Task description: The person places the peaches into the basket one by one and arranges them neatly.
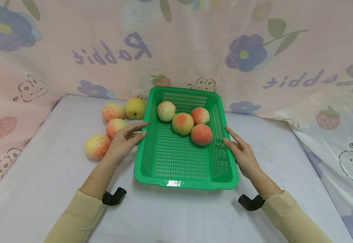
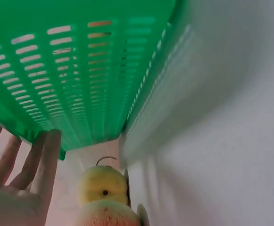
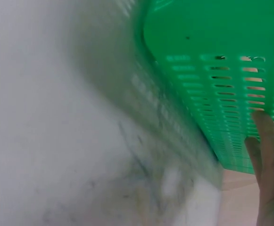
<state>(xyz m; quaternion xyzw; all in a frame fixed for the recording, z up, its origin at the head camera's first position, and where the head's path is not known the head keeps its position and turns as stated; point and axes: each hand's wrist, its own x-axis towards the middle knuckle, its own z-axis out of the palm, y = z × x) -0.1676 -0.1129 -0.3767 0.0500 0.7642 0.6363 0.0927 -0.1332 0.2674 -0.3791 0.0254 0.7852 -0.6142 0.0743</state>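
L hand (image 1: 124, 140) & R hand (image 1: 244, 155) each hold a side rim of the green basket (image 1: 200, 184), partly curled, thumbs on top, fingers vs. outer wall; can't tell if base is off the table (image 1: 176, 216). Four peaches (image 1: 182, 124) sit loose inside, mostly far half, so uneven lift could roll 'em. L hand might also bump adj. peach (image 1: 96, 147).

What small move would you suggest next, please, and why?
Once the green basket is steady, perhaps the left hand should reach for the peach next to it, since that peach lies outside the basket, whose near half has room.
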